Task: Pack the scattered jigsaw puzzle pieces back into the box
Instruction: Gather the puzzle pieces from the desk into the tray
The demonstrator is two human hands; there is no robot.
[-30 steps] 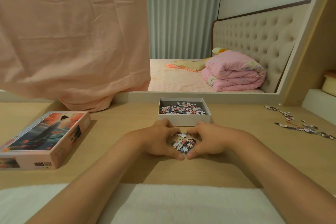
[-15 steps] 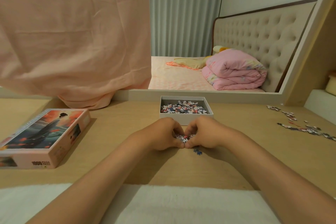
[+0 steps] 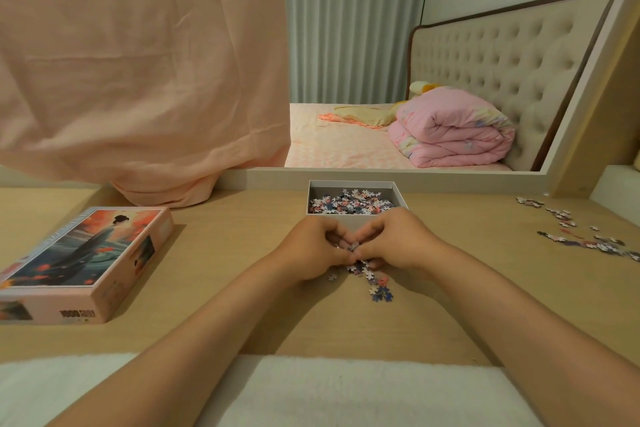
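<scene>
Both hands: left hand (image 3: 313,250) and right hand (image 3: 394,241) clasp puzzle pieces (image 3: 353,247).
Box (image 3: 351,183): straight ahead, toward desk (image 3: 225,270) far edge; hands equidistant.

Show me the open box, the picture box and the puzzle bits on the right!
open box (image 3: 349,185), head view, grey inner back wall.
picture box (image 3: 86,246), head view, middle of its painted top.
puzzle bits (image 3: 588,245), head view, middle of the scattered row.
</scene>
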